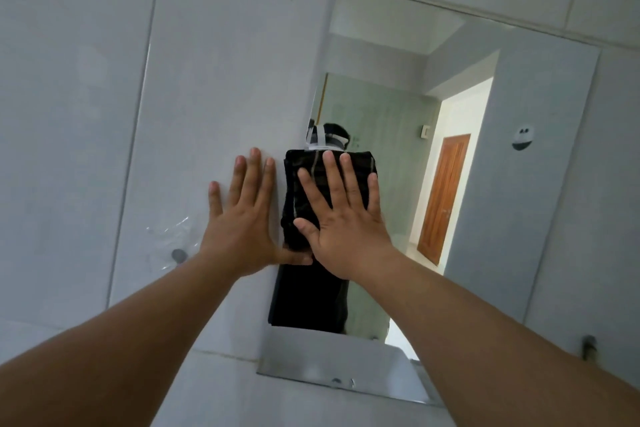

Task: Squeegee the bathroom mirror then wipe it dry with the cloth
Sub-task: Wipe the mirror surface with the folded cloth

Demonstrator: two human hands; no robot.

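Flat and spread, both hands grip nothing by closing: the left hand (242,218) lies open-palmed on the tile (214,80) just beside the mirror's left edge, thumb reaching toward the cloth, and the right hand (343,218) presses the dark folded cloth (298,198) against the mirror (467,184) with splayed fingers (349,180), holding it by palm pressure alone. That cloth sits at the mirror's left edge, about mid-height, its upper part showing above the fingertips. No squeegee is in view, so I judge this to be the drying stage, near its start on the left side. To do it well, keep the palm weight even so the fold does not slip or bunch, let the left hand brace on the wall only, off the glass, and work in overlapping passes from this left edge toward the right, where a small round sticker (523,139) sits near the far edge and wants going round. Refold once a face is damp
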